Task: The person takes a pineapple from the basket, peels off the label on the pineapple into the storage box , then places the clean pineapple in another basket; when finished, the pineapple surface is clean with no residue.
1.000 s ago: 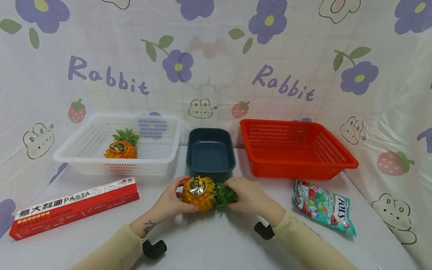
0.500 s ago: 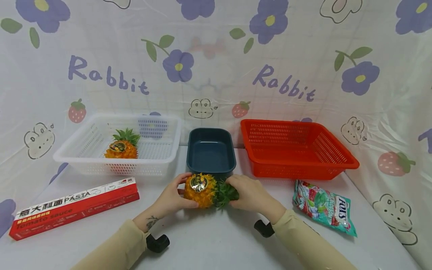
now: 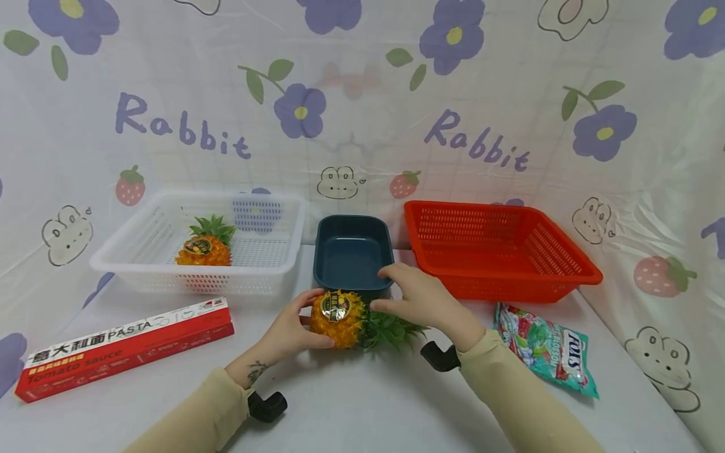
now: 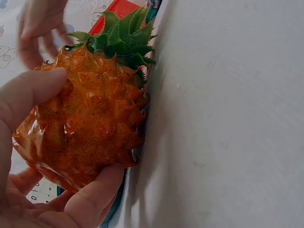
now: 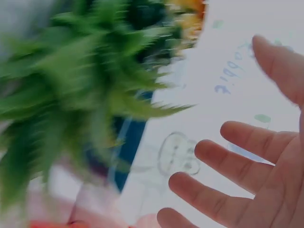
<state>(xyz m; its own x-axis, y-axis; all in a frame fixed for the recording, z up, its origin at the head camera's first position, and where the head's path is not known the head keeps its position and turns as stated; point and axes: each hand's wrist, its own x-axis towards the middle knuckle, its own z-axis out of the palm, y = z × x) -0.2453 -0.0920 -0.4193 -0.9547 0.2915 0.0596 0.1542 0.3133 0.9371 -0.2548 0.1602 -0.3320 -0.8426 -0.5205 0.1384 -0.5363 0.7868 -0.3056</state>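
Note:
A small pineapple (image 3: 338, 324) with a dark round label lies on its side at the table's middle, its green crown (image 3: 391, 327) pointing right. My left hand (image 3: 294, 327) grips the fruit's body, thumb on one side and fingers on the other, as the left wrist view shows (image 4: 90, 118) at close range. Just above the crown, my right hand (image 3: 421, 299) is spread with nothing in it. In the right wrist view its fingers (image 5: 237, 166) stand apart from the blurred leaves (image 5: 90, 80).
Behind the pineapple stands a dark blue bin (image 3: 354, 286). A white basket (image 3: 272, 270) holding another pineapple (image 3: 205, 248) is at left, a red basket (image 3: 498, 283) at right. A pasta box (image 3: 124, 352) lies front left, a teal candy bag (image 3: 546, 349) front right.
My right hand has let go of the pineapple's crown and lifted slightly up and right; the leaves have fanned out. The left hand keeps its grip, the fruit having shifted slightly right.

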